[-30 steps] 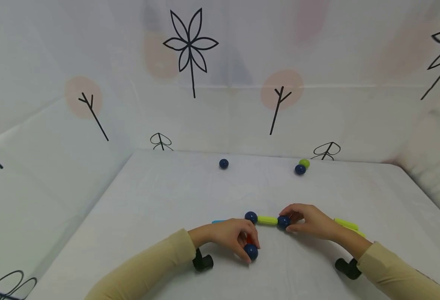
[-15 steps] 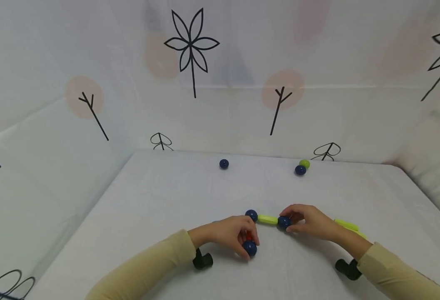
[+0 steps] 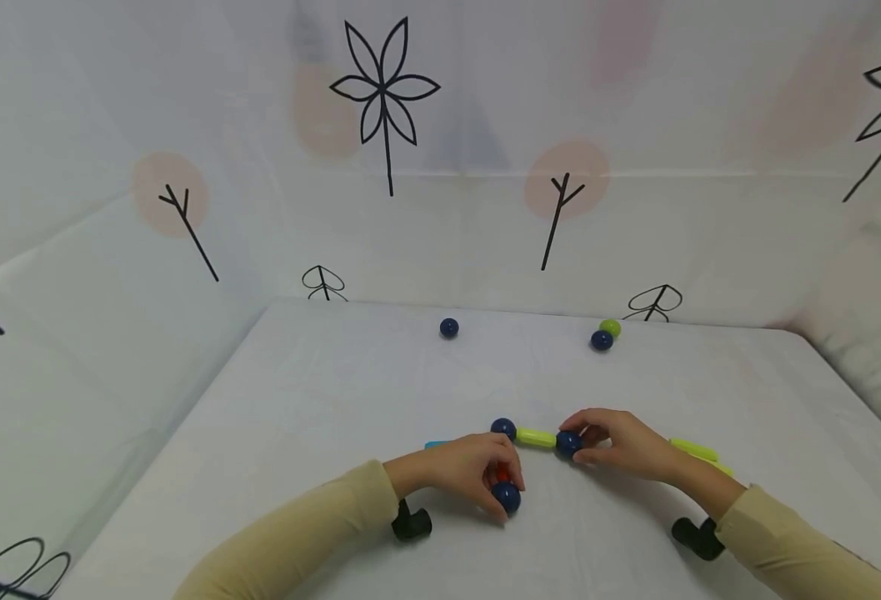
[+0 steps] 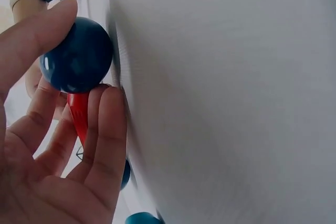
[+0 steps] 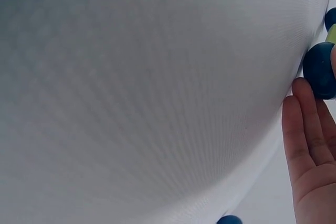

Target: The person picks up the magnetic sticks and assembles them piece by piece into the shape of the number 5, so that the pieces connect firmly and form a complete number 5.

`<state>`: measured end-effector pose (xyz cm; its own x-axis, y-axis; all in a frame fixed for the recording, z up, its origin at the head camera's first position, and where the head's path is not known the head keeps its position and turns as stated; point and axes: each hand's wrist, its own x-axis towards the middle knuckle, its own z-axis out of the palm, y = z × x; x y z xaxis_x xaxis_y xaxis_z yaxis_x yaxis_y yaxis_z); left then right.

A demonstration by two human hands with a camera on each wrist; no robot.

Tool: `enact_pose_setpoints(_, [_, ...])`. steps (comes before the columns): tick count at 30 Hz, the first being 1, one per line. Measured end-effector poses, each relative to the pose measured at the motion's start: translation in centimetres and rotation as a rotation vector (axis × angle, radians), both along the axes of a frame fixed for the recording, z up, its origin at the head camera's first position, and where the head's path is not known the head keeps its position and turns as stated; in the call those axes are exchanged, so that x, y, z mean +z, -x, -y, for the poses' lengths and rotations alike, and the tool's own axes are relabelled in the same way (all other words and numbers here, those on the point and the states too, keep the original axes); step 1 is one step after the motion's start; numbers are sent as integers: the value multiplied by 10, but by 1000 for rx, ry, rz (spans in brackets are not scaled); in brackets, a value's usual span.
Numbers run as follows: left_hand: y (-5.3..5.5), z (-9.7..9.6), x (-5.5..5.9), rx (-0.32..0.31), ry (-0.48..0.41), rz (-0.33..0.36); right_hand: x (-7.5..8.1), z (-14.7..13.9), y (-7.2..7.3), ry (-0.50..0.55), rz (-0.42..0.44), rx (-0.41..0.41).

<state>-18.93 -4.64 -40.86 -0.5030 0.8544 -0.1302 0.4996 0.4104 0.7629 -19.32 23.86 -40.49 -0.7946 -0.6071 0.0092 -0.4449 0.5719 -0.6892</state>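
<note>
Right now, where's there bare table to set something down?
Two patches look bare: between the left sleeve and the left edge of the table, and between the far lone ball and the middle yellow rod. It's crowded from the left hand past that rod to the right hand.

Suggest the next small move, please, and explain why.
Perhaps nudge the red rod toward the left ball on the green rod: the left hand grips the near ball at this rod's end; the right hand holds the right ball; whether the far end touches is hidden.

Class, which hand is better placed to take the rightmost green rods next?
Probably the right hand: those green rods lie close beside it, though it holds a blue ball. The left hand, also holding one, is farther.
</note>
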Motion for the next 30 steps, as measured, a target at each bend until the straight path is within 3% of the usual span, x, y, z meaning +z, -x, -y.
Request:
enact_pose_setpoints(7, [3, 5, 2, -22, -22, 41, 3, 0, 2, -2, -30, 22])
enact_pose_setpoints(10, [6, 9, 4, -1, -34, 59, 4, 0, 2, -11, -22, 18])
enact_pose_setpoints(13, [10, 14, 6, 58, -52, 71, 6, -1, 1, -13, -15, 7])
enact_pose_setpoints(21, [25, 12, 6, 363, -110, 31, 8, -6, -2, -41, -33, -37])
enact_pose_setpoints(24, [28, 7, 5, 398, -81, 15, 9, -8, -3, -50, -36, -56])
enact_pose_setpoints(30, [33, -1, 5, 381, 0, 14, 10, -15, -6, -67, -51, -104])
